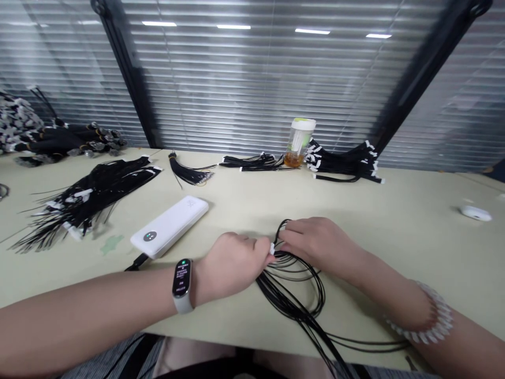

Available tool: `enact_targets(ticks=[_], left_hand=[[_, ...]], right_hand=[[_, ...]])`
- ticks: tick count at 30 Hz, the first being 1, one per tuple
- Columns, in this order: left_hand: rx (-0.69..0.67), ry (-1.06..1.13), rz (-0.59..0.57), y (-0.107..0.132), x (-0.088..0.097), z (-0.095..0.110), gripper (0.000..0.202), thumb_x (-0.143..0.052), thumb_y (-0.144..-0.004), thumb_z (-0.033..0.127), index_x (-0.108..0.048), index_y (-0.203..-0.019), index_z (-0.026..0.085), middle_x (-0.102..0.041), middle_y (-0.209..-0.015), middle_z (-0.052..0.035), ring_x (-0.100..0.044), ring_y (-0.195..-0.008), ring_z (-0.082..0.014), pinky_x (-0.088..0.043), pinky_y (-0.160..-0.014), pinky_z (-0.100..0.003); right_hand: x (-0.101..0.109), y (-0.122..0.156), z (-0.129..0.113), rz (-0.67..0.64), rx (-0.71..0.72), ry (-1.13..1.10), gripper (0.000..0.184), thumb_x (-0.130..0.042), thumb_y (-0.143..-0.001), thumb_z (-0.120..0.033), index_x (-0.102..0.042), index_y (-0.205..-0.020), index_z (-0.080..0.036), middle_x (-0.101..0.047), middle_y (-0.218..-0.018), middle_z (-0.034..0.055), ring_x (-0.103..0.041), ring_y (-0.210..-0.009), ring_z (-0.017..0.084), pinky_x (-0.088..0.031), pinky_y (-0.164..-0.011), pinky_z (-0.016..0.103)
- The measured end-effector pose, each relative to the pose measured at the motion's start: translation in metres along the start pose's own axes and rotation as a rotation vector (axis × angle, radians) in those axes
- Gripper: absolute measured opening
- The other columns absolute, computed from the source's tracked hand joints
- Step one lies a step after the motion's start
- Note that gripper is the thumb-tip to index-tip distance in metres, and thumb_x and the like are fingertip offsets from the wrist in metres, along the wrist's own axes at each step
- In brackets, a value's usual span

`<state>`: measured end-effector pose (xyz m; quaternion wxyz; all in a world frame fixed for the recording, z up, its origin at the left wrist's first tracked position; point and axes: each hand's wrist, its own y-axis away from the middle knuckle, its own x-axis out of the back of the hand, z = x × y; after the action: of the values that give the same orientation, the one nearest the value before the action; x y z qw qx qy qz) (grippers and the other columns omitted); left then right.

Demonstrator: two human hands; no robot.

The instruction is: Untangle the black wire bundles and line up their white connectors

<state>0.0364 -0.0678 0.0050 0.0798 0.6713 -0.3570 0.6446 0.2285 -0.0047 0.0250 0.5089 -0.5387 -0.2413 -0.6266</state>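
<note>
A white connector [272, 249] shows at the fingertips of my left hand [239, 260], which is closed on it with thumb and finger pressed together. Black wires [290, 302] run from it, loop over the table and hang past the front edge. Just to the right, my right hand [311, 242] is closed around part of the same black wires; its fingertips are partly hidden. Both hands are close together above the table. A white power bank [169, 226] with a lit display lies left of my left hand, a black cable plugged into its near end.
Bundles of black wires [94, 189] with white connectors lie at left, with more piled [67, 139] behind. Smaller wire bundles [191, 169] and a thick bundle [343, 160] line the blinds, beside a lidded jar [300, 142]. A white earbud case [475, 212] lies far right.
</note>
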Motion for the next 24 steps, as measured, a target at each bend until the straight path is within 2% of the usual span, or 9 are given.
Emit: enact_targets(ticks=[5,8,10,13,17,20,22,24], left_hand=[[0.173,0.177,-0.032,0.002,0.001,-0.001,0.021,-0.033,-0.090,0.027,-0.048,-0.080,0.015,-0.059,-0.060,-0.0020,-0.055,-0.048,-0.0171,-0.038,-0.043,-0.026],[0.327,0.399,-0.010,0.001,0.001,-0.001,0.020,-0.032,-0.091,0.026,-0.047,-0.080,0.017,-0.057,-0.062,-0.0002,-0.053,-0.052,-0.0150,-0.037,-0.047,-0.025],[0.401,0.591,0.025,0.000,-0.002,-0.003,0.022,-0.031,-0.091,0.027,-0.044,-0.076,0.018,-0.055,-0.065,0.0004,-0.051,-0.056,-0.0133,-0.038,-0.052,-0.025],[0.468,0.836,0.103,-0.004,-0.007,-0.006,0.029,-0.031,-0.091,0.032,-0.039,-0.068,0.018,-0.049,-0.064,0.0018,-0.046,-0.058,-0.0118,-0.038,-0.055,-0.024],[0.580,1.087,0.132,-0.006,-0.011,-0.007,0.033,-0.031,-0.090,0.039,-0.038,-0.066,0.018,-0.040,-0.057,0.0043,-0.041,-0.051,-0.0105,-0.036,-0.048,-0.023],[0.636,1.185,0.127,-0.006,-0.010,-0.006,0.033,-0.031,-0.089,0.043,-0.040,-0.068,0.019,-0.039,-0.054,0.0048,-0.041,-0.047,-0.0104,-0.035,-0.044,-0.023],[0.645,1.200,0.129,-0.007,-0.008,-0.005,0.033,-0.032,-0.089,0.043,-0.041,-0.069,0.018,-0.040,-0.055,0.0045,-0.042,-0.048,-0.0107,-0.037,-0.044,-0.023],[0.642,1.196,0.126,-0.007,-0.006,-0.004,0.034,-0.032,-0.089,0.044,-0.042,-0.069,0.018,-0.040,-0.055,0.0042,-0.043,-0.048,-0.0108,-0.038,-0.045,-0.023]], right_hand=[[0.000,0.001,0.002,-0.013,-0.054,-0.140,0.027,-0.039,-0.091,-0.032,-0.059,-0.083,-0.017,-0.058,-0.072,0.0013,-0.051,-0.062,0.012,-0.027,-0.053,0.025],[0.003,0.002,0.002,-0.007,-0.118,-0.315,0.022,-0.042,-0.090,-0.032,-0.059,-0.092,-0.018,-0.060,-0.079,0.0021,-0.054,-0.068,0.012,-0.033,-0.057,0.023],[0.006,0.001,0.002,0.035,-0.151,-0.428,0.021,-0.046,-0.089,-0.035,-0.058,-0.096,-0.019,-0.061,-0.081,0.0024,-0.055,-0.071,0.013,-0.037,-0.061,0.023],[0.010,0.000,0.000,0.189,-0.188,-0.510,0.024,-0.048,-0.087,-0.036,-0.056,-0.099,-0.017,-0.059,-0.085,0.0044,-0.054,-0.073,0.013,-0.040,-0.064,0.024],[0.013,0.001,-0.002,0.374,-0.291,-0.366,0.024,-0.051,-0.084,-0.038,-0.054,-0.091,-0.015,-0.054,-0.085,0.0074,-0.051,-0.074,0.016,-0.041,-0.063,0.027],[0.018,0.002,-0.005,0.413,-0.316,-0.224,0.023,-0.053,-0.082,-0.038,-0.053,-0.082,-0.015,-0.054,-0.076,0.0063,-0.049,-0.070,0.017,-0.038,-0.061,0.028],[0.022,0.002,-0.008,0.426,-0.340,-0.205,0.023,-0.052,-0.083,-0.037,-0.052,-0.072,-0.016,-0.053,-0.066,0.0033,-0.047,-0.060,0.014,-0.035,-0.054,0.026],[0.027,0.003,-0.009,0.432,-0.408,-0.233,0.032,-0.051,-0.083,-0.040,-0.048,-0.061,-0.017,-0.048,-0.055,0.0003,-0.041,-0.049,0.011,-0.030,-0.047,0.025]])
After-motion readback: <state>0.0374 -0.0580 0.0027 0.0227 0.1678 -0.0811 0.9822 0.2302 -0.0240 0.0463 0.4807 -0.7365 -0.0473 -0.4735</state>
